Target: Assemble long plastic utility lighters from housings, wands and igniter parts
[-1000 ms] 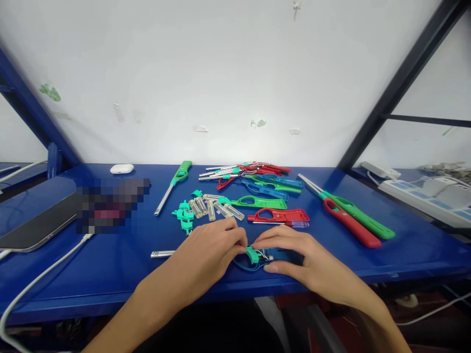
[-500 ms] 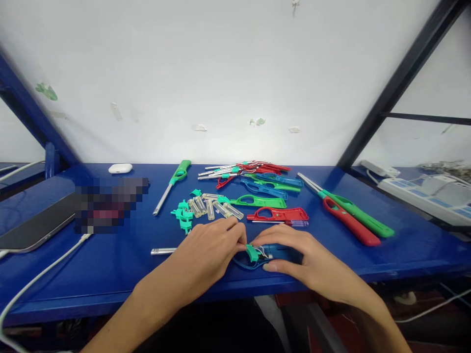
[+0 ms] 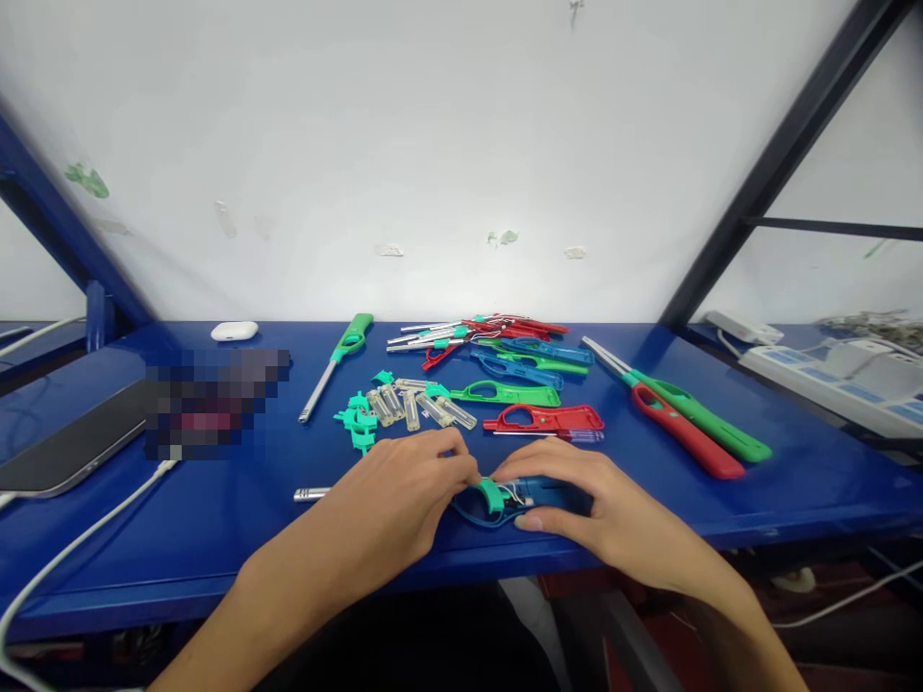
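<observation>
A blue utility lighter [image 3: 540,492] lies opened up at the table's front edge, its teal trigger [image 3: 491,495], white wires and inner parts showing. The tip of its metal tube [image 3: 311,494] sticks out left of my left hand [image 3: 404,495], which is closed on the lighter's front part beside the trigger. That hand covers most of the tube. My right hand [image 3: 602,490] grips the blue handle, thumb on the near side and fingers over the far side. Just beyond my hands lie a red handle shell [image 3: 569,419] and a screwdriver [image 3: 584,436] with a clear purple handle.
Behind my hands lie several clear fuel tanks [image 3: 412,409], loose teal triggers [image 3: 359,419], a green shell [image 3: 505,393] and a pile of red lighter parts [image 3: 515,327]. Whole lighters are a green one [image 3: 353,338] at left and a red one [image 3: 685,432] at right. A phone [image 3: 79,437] sits left.
My left hand has shifted very slightly left and the teal trigger sits a touch further left. My right hand keeps its grip, and the other things have stayed put.
</observation>
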`<action>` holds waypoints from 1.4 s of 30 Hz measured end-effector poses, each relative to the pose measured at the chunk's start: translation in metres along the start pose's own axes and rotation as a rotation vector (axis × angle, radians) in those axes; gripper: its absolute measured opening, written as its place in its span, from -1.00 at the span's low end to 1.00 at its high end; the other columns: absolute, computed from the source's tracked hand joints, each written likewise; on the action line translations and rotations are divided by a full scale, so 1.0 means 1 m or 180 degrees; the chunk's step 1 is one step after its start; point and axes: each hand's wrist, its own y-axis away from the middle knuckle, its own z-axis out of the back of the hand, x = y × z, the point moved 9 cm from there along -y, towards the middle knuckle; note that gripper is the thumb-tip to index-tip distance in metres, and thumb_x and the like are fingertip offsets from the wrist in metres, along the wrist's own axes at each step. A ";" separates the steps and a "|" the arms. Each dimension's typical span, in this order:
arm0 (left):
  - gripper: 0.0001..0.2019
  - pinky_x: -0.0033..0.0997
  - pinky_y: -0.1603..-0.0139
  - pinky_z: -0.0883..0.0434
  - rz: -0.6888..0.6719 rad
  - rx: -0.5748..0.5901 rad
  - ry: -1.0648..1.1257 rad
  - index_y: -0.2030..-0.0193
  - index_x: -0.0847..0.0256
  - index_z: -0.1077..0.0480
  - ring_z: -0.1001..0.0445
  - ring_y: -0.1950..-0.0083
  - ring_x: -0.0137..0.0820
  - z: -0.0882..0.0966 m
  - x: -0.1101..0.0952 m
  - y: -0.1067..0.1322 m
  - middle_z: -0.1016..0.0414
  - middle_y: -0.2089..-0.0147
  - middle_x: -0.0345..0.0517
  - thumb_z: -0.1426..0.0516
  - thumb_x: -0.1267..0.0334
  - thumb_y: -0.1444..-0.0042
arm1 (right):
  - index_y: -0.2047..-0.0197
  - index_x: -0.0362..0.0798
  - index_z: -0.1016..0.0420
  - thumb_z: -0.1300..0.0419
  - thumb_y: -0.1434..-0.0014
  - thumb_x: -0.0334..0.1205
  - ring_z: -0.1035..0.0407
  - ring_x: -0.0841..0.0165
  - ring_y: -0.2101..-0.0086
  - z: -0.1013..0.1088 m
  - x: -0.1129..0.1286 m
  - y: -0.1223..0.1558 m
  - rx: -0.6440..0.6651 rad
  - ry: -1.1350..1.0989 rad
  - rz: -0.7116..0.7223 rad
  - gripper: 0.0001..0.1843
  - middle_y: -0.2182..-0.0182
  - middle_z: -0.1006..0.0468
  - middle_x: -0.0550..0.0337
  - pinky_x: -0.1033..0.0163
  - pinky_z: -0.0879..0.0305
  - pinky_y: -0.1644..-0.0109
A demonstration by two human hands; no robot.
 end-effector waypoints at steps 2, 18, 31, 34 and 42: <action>-0.58 -0.36 0.07 -0.39 -0.0034 -0.0023 0.0027 0.01 0.12 -0.55 -0.54 0.08 -0.34 0.001 -0.001 0.001 -0.52 0.03 -0.18 -0.02 0.67 -0.28 | -0.14 0.27 -0.60 -0.37 -0.35 -0.04 -0.43 0.25 -0.18 0.000 0.001 -0.001 0.0017 -0.0016 0.0003 -0.69 -0.13 -0.62 0.32 0.15 -0.26 -0.33; -0.78 -0.34 0.23 -0.37 -0.0002 -0.0072 -0.0310 0.17 0.19 -0.53 -0.51 0.22 -0.33 -0.005 -0.003 -0.005 -0.48 0.14 -0.13 -0.06 0.44 -0.44 | -0.07 0.38 -0.67 -0.34 -0.38 -0.05 -0.44 0.33 -0.15 -0.002 0.002 0.001 0.0066 0.0109 0.0110 -0.78 -0.13 -0.59 0.38 0.22 -0.25 -0.32; -0.86 -0.29 0.43 -0.12 -0.0234 -0.0174 -0.1080 0.16 0.19 -0.42 -0.49 0.23 -0.28 -0.009 -0.014 -0.004 -0.49 0.15 -0.16 -0.16 0.53 -0.34 | -0.08 0.31 -0.67 -0.34 -0.38 -0.08 -0.45 0.34 -0.14 -0.002 0.004 0.000 0.0050 0.0169 0.0156 -0.78 -0.11 -0.60 0.34 0.24 -0.25 -0.31; -0.91 -0.29 0.43 -0.10 -0.0335 -0.0248 -0.1040 0.17 0.19 -0.42 -0.49 0.23 -0.28 -0.007 -0.015 -0.003 -0.49 0.15 -0.16 -0.18 0.42 -0.39 | -0.08 0.33 -0.66 -0.35 -0.38 -0.08 -0.45 0.36 -0.14 -0.002 0.004 -0.001 0.0060 0.0183 0.0130 -0.77 -0.11 -0.60 0.38 0.26 -0.24 -0.31; -0.84 -0.30 0.47 0.02 -0.0553 -0.0509 -0.1182 0.23 0.19 -0.36 -0.41 0.37 -0.34 -0.006 -0.017 -0.004 -0.45 0.24 -0.21 -0.26 0.33 -0.37 | -0.08 0.19 -0.61 -0.19 -0.50 -0.09 -0.47 0.38 -0.11 0.002 0.007 0.000 -0.0041 0.0044 0.0262 -0.80 -0.05 -0.66 0.37 0.30 -0.27 -0.27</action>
